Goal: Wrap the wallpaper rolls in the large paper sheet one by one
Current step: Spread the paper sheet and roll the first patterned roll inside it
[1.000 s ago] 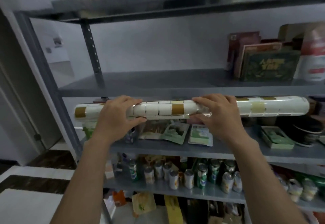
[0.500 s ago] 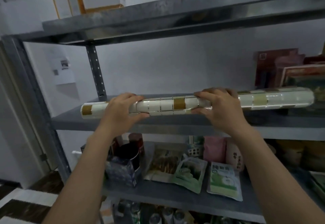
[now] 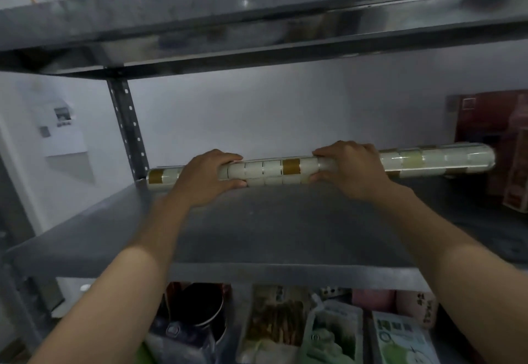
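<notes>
- Nearest, on the level below, lie green-printed packets (image 3: 334, 332) and a dark round pot (image 3: 197, 309), partly hidden by the forearms.
- Both bare forearms reach up and forward over the front edge of the grey metal shelf (image 3: 285, 235), roughly parallel to each other.
- The left hand (image 3: 204, 176) grips the wallpaper roll (image 3: 274, 168) palm down, fingers curled over the top and the thumb tucked under the near side.
- The right hand (image 3: 353, 169) holds it the same way, further right.
- A stretch of white and gold-brown squares shows between the two hands.
- The roll lies level, deep over the shelf near the back wall.
- I cannot tell whether the roll rests on the board or hangs just above it.
- Its left end is near the perforated upright post (image 3: 127, 123); its right end reaches in front of the dark red boxes (image 3: 491, 123).
- An upper shelf (image 3: 257, 20) spans overhead.
</notes>
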A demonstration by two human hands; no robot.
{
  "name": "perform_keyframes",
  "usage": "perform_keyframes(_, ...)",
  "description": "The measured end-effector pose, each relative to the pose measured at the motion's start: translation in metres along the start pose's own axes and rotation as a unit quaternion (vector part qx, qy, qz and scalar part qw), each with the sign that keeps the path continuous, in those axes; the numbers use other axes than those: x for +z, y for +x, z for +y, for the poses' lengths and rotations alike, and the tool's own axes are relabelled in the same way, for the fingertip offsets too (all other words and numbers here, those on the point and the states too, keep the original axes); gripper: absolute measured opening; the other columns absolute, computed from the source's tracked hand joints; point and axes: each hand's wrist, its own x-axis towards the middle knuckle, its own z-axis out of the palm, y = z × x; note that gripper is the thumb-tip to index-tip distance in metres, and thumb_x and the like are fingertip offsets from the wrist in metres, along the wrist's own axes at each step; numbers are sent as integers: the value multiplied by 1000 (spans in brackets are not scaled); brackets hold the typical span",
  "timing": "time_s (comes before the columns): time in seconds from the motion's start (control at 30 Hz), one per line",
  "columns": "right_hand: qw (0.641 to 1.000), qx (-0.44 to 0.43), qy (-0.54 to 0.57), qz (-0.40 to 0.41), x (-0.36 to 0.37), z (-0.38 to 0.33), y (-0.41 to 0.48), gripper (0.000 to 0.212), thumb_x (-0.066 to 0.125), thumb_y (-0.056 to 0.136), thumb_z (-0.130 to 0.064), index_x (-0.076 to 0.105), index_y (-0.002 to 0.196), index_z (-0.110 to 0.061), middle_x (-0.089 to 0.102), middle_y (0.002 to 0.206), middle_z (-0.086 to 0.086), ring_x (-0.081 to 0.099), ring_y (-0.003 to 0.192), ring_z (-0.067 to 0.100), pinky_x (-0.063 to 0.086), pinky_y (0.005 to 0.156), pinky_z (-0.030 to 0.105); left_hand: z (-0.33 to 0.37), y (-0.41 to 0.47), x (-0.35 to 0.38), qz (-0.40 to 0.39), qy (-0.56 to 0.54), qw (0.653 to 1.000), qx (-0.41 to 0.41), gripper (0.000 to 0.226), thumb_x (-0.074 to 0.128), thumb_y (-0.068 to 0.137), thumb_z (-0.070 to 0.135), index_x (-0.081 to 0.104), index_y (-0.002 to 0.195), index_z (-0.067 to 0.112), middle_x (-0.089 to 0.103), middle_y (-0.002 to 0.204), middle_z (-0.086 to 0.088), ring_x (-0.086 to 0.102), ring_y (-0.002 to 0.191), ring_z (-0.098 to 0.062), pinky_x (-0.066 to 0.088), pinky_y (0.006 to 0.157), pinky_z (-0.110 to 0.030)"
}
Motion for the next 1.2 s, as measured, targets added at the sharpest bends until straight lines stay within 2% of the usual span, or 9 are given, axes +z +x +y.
perform_keyframes(0.33, 993, 64, -40, -94, 63, 2, 73, 54, 62, 83, -56, 51, 130, -32, 57, 125, -2, 53, 110, 20, 34, 99, 40, -68, 70, 35, -41, 4, 999, -3, 57, 77, 73, 48, 60, 124, 30, 60, 114, 5, 55, 104, -15, 43, 88, -30)
perform_keyframes(0.6, 990, 83, -42, -106, 103, 3, 110, 52, 66, 81, -54, 54, 126, -30, 60, 123, -1, 55, 108, 21, 38, 95, 39, -106, 106, 61, -47, 13, 999, -13, 55, 78, 72, 49, 60, 120, 30, 60, 109, 2, 55, 102, -20, 42, 94, -40)
perform_keyframes(0.73, 988, 87, -59, -112, 121, 5, 123, 53, 66, 82, -54, 53, 126, -28, 60, 122, 1, 57, 108, 22, 39, 97, 40, -119, 120, 74, -56, 23, 998, -17, 56, 76, 73, 50, 59, 122, 29, 59, 111, 0, 55, 105, -22, 41, 96, -40)
perform_keyframes(1.0, 981, 96, -68, -156, 145, 13, 129, 51, 62, 85, -53, 51, 129, -28, 58, 125, 1, 54, 112, 23, 37, 97, 40, -136, 132, 101, -121, 56, 991, -32, 60, 72, 75, 53, 54, 127, 31, 56, 118, -1, 52, 113, -24, 39, 98, -38)
perform_keyframes(1.2, 978, 83, -64, -182, 151, 19, 131, 58, 55, 86, -60, 45, 134, -28, 56, 127, 1, 53, 111, 22, 39, 95, 40, -140, 136, 105, -134, 53, 989, -36, 61, 67, 77, 58, 52, 130, 32, 54, 126, 0, 50, 118, -23, 36, 103, -40)
